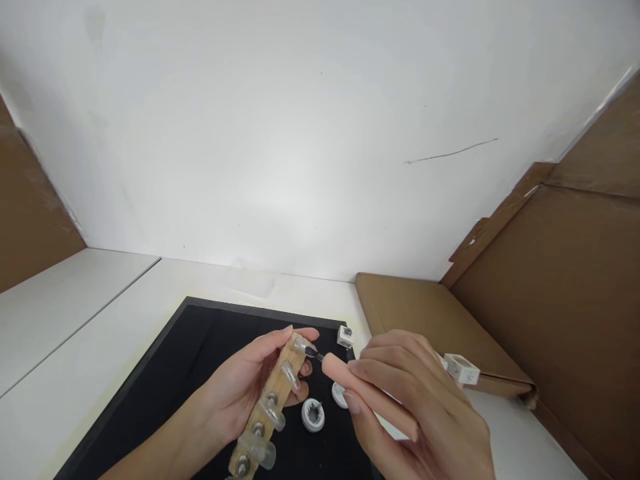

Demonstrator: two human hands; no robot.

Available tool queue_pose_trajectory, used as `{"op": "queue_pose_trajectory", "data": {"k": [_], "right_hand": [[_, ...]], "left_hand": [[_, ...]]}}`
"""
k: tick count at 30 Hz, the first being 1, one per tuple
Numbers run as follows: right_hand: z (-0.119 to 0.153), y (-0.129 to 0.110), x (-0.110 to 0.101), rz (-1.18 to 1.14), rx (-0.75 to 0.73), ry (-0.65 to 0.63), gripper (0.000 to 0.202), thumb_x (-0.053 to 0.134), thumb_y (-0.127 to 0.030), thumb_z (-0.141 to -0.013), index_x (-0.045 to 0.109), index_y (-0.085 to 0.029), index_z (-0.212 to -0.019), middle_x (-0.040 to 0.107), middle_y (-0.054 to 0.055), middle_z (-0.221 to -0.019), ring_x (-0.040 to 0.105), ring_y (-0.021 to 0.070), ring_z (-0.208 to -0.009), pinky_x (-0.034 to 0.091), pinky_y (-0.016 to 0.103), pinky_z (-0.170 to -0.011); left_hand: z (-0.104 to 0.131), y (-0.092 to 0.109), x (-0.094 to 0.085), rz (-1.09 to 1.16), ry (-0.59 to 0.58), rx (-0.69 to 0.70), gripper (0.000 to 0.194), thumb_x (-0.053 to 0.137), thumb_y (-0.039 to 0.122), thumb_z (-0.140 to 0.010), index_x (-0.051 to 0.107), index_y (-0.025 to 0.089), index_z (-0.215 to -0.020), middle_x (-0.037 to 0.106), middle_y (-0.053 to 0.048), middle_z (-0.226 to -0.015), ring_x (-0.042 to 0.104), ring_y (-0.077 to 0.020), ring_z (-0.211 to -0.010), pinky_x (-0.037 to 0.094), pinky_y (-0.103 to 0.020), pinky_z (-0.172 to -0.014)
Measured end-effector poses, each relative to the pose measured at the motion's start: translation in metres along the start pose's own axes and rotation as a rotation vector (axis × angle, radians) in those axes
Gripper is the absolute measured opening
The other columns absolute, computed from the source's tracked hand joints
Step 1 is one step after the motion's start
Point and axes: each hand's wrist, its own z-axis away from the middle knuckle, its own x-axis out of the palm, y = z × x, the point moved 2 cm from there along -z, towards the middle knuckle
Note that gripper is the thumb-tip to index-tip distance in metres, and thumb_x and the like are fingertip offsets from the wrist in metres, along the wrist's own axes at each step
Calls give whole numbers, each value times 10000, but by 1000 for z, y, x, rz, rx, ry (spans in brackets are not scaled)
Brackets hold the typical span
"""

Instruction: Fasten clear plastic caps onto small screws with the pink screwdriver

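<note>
A light wooden strip point(273, 393) with several clear, nail-shaped tips on metal mounts lies tilted in my left hand point(235, 393), whose fingers wrap round its upper end. My right hand point(415, 400) grips a peach-coloured handle point(370, 395) between thumb and fingers. The tool's dark narrow tip point(313, 353) meets the clear nail tip point(301, 345) at the far end of the strip. Just right of the strip sits a small round white pot point(313, 415) with grey stuff inside.
A black mat point(210, 353) lies on the white table point(135, 310). Another round white item point(339, 395) is partly behind my right hand. A small white box point(345, 336) stands at the mat's corner, another point(461, 369) by the flat cardboard point(415, 307). Cardboard walls point(565, 287) rise at both sides.
</note>
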Motion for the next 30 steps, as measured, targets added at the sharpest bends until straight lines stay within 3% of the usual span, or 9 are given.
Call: {"op": "queue_pose_trajectory", "data": {"k": [13,21,30], "right_hand": [[2,2,-2,-29,20,3,188,532,-14,-775,551,-168,-881,578,13,-683,512,159,-644,424,340,-619],[6,6,-5,-219,106,72,261,514,-4,-762,537,-187,-947,583,15,-709,555,173,-660,451,329,-580],[5,7,0,-282,155,-22,223,522,-48,-800,539,-210,-952,597,9,-716,557,157,-642,459,295,-546]], "left_hand": [[-2,1,-3,-18,-13,25,246,532,212,-897,731,68,-892,616,-52,-601,576,-103,-550,417,-192,-515],[-2,2,-1,-126,-17,83,198,627,239,-829,738,84,-883,604,-31,-626,516,-74,-506,414,-187,-507],[3,2,3,-289,-63,121,262,760,350,-703,752,142,-863,628,-14,-645,570,-88,-526,434,-198,-532]]}}
